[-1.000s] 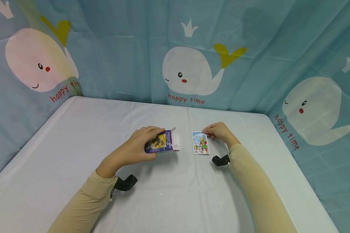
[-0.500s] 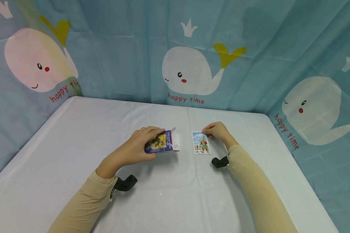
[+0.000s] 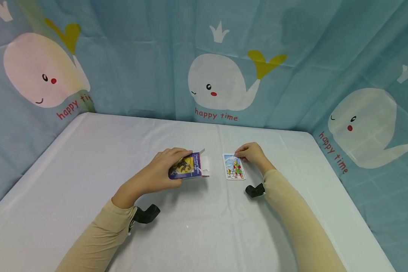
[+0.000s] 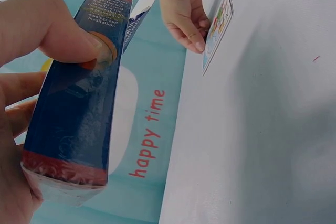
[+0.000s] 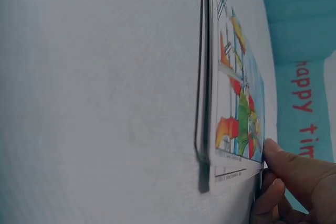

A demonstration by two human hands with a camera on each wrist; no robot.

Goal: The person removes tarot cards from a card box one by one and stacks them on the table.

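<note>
My left hand (image 3: 159, 172) grips a blue and yellow tarot card box (image 3: 187, 166) over the table, left of centre. In the left wrist view the thumb presses the box's dark blue narrow side (image 4: 73, 114). The box's end flap (image 3: 205, 163) stands open toward the right. My right hand (image 3: 253, 154) pinches the far right corner of a small stack of tarot cards (image 3: 234, 168). Its top card shows a figure in green and red. From the right wrist the cards (image 5: 239, 103) appear slightly fanned, with the thumb on top at the edge and fingers below.
A white cloth covers the table (image 3: 190, 234). Behind and beside it hangs a blue curtain (image 3: 139, 75) printed with whales. A black wrist camera (image 3: 147, 214) juts from the left sleeve, another black camera (image 3: 255, 190) from the right.
My right hand has shifted slightly left, and the near end of the cards has swung a little to the right. The left hand and the box have stayed in place.
</note>
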